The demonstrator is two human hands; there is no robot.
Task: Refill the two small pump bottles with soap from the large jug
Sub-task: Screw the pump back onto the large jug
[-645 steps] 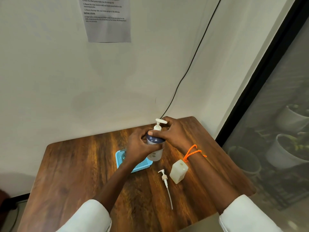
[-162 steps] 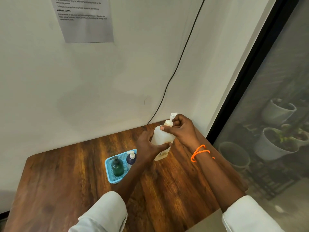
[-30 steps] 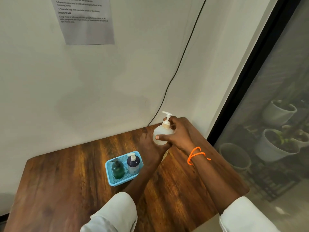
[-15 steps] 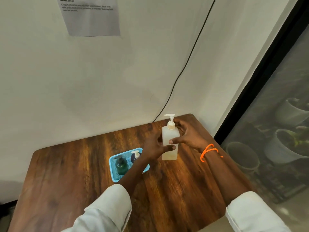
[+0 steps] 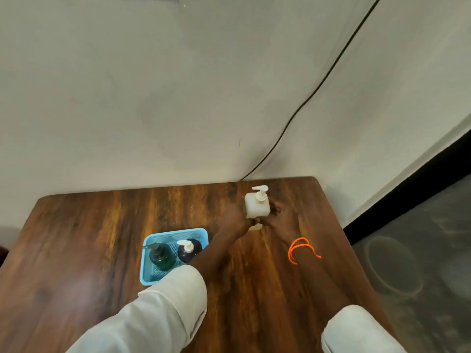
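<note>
The large white jug point(image 5: 257, 206), square with a white pump on top, stands upright on the wooden table point(image 5: 102, 225) near its far right corner. My left hand point(image 5: 235, 220) wraps its left side and my right hand point(image 5: 279, 221) its right side, both low on the body. A blue tray point(image 5: 175, 234) to the left holds two small pump bottles, both upright: a dark green bottle point(image 5: 160, 256) and a dark blue bottle point(image 5: 188, 249) with a white pump. My left sleeve hides the tray's near right corner.
A black cable point(image 5: 318, 87) runs down the white wall to the table's back edge. The table's right edge drops off beside a dark glass panel point(image 5: 420, 250) with plant pots behind it.
The view has tilted down and the jug now sits farther back and to the right on the table. Both hands have slid lower on its body.
</note>
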